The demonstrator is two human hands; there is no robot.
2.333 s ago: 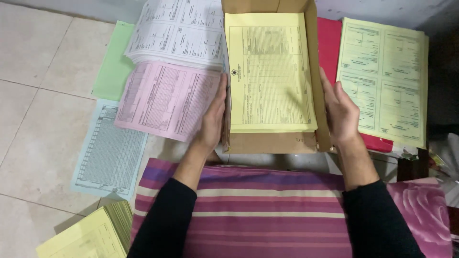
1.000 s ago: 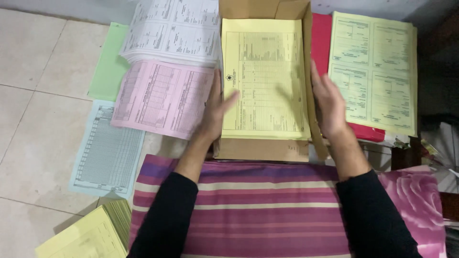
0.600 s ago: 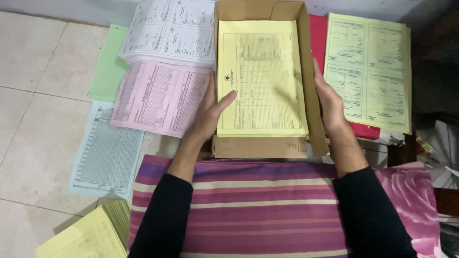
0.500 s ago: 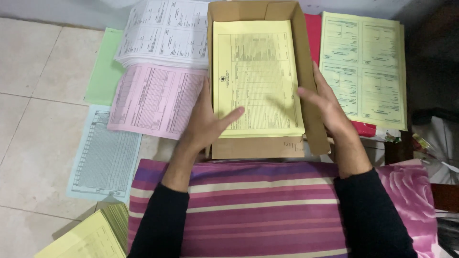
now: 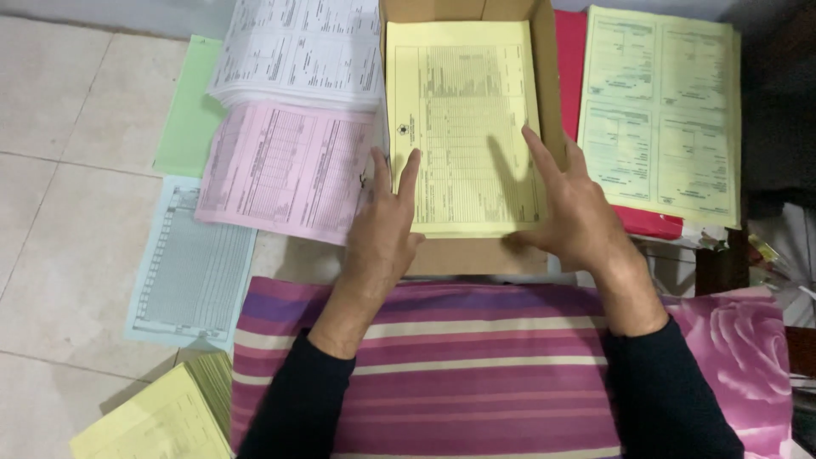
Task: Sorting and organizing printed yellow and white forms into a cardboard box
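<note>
Both hands open: left hand (image 5: 384,234) and right hand (image 5: 571,212) over yellow sheets (image 5: 461,127) in cardboard box (image 5: 544,93); pink forms (image 5: 285,170) just left; striped cloth (image 5: 459,365) below.

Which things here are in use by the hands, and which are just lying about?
In use:
left hand
right hand
yellow forms
box

Lying about:
pink forms
white forms
blue sheet
green sheet
red folder
striped cloth

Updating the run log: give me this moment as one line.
left hand: open, at box's left wall | right hand: open, above yellow forms | cardboard box: holds the forms | pink forms: left of box
</note>
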